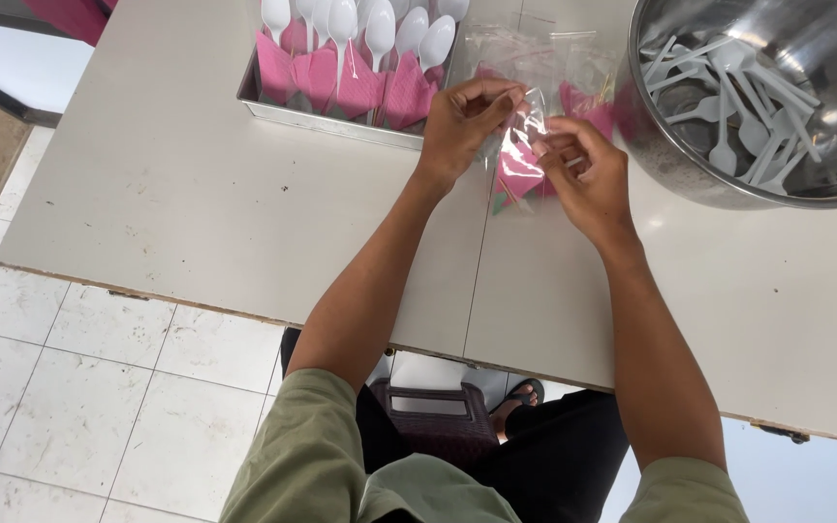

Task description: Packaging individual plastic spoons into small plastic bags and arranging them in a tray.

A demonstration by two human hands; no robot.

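Observation:
My left hand (462, 121) and my right hand (585, 174) both pinch a small clear plastic bag (517, 145) above the white table (196, 194). Inside the bag is a folded pink napkin (517, 172); a white piece, perhaps a spoon, shows beside my right fingers. My left fingers grip the bag's upper edge, and my right fingers hold its right side.
A metal tray (273, 108) at the back holds several packed pink napkins with white plastic spoons (380, 34). A large steel bowl (670, 160) at the right holds several loose white spoons (738, 107). Clear bags and pink napkins (573, 68) lie behind my hands. Tiled floor lies below left.

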